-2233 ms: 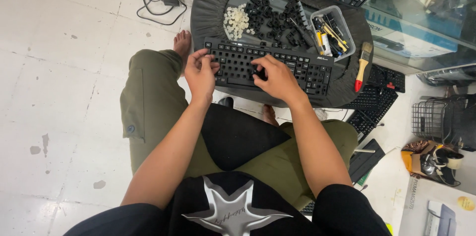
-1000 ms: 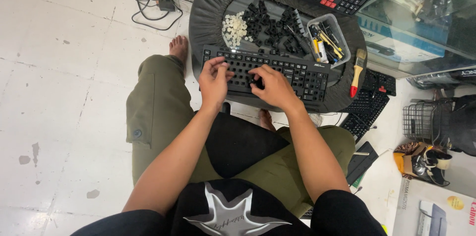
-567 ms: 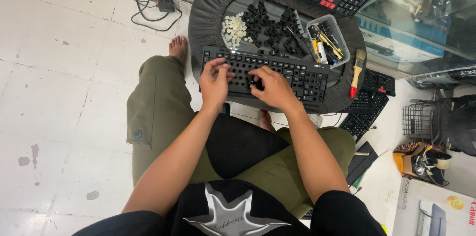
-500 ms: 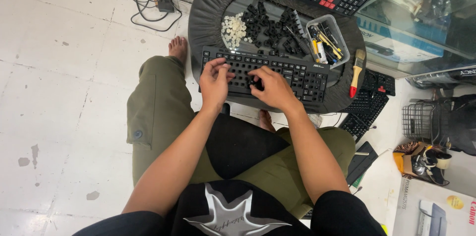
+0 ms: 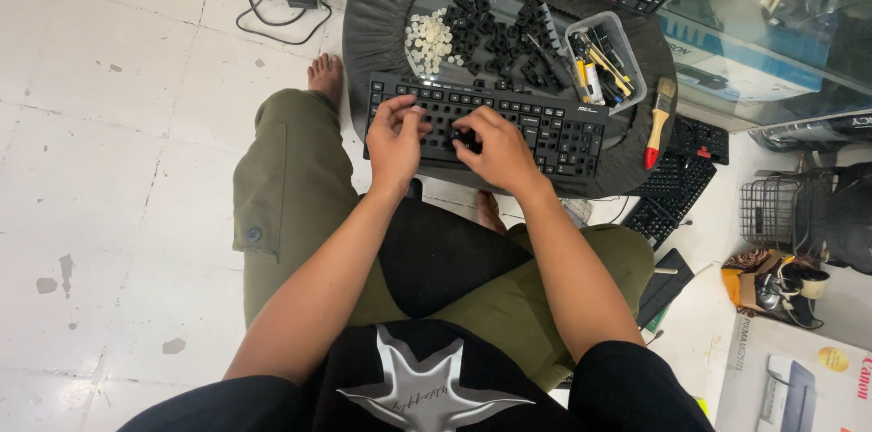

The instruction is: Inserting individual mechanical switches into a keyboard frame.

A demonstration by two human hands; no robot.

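Keys are being pressed into the keyboard (image 5: pixel 486 126) by curled left hand (image 5: pixel 393 135) and right hand (image 5: pixel 495 147); nothing visibly gripped; many loose keycaps (image 5: pixel 495 41) remain at twelve o'clock.

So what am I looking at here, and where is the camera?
No machine here: a seated person works with two bare hands, and the camera sits on their head, looking down past their lap. Both hands rest on a black keyboard lying on a round black padded table. The left hand and right hand press on its keys; neither visibly holds anything loose. Behind it lie a pile of black keycaps, small white pieces, a clear tub of tools and a red-handled brush.
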